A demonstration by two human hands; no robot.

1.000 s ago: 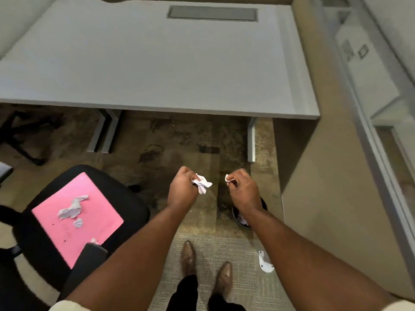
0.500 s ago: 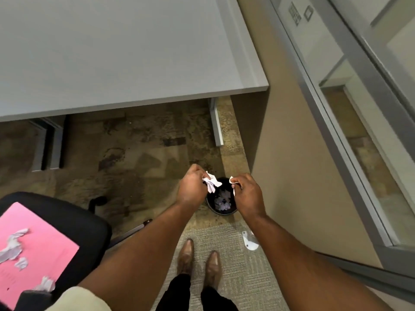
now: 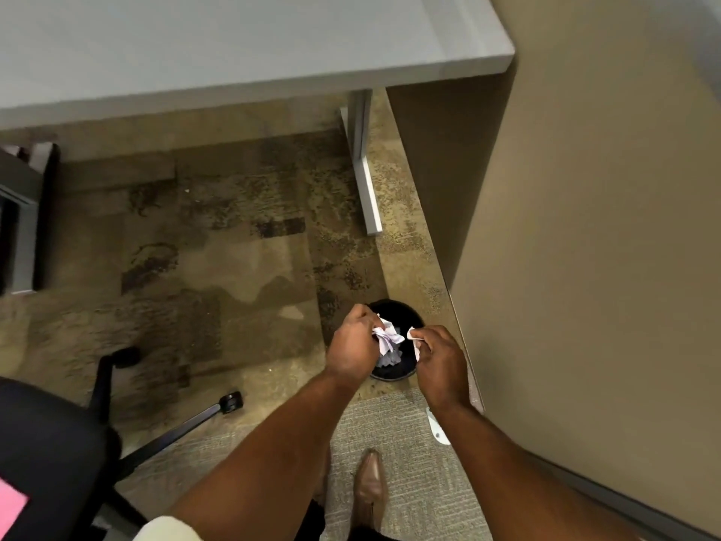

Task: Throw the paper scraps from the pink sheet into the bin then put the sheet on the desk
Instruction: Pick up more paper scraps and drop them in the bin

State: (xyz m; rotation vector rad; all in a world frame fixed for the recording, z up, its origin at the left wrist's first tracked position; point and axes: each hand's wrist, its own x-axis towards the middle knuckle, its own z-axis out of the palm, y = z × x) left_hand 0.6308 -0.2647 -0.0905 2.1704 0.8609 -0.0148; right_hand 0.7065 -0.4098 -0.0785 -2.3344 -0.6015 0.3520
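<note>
Overhead, the grey desk [image 3: 234, 44] fills the top of the view, its white leg [image 3: 364, 169] standing on mottled brown carpet [image 3: 195, 267] beside a tan partition wall [image 3: 585, 247]. At lower left sits a black office chair [image 3: 47, 454], one wheeled base arm [image 3: 187, 423] reaching out across the floor. Only a corner of the pink sheet [image 3: 11, 509] shows, lying on the chair seat at the left edge; any scraps on it are out of view.

Both bare forearms stretch forward and slightly downward from the bottom of the view, converging over a small round black bin [image 3: 402, 310] that stands on the carpet close to the wall. Paper already lies inside it. The left hand [image 3: 351, 345] is curled knuckles-up over the bin's left rim, its grip pinched closed on a crumpled white paper scrap [image 3: 388, 339] that hangs above the opening. The right hand [image 3: 441, 365] hovers over the bin's right rim, wrist bent inward, thumb and fingers closed on a smaller white scrap [image 3: 414, 337]. The two hands are near each other but not touching.

Below them a brown leather shoe [image 3: 370, 486] rests on a pale grey ribbed mat [image 3: 390, 431], and a small white floor piece [image 3: 437, 425] lies near the wall.
</note>
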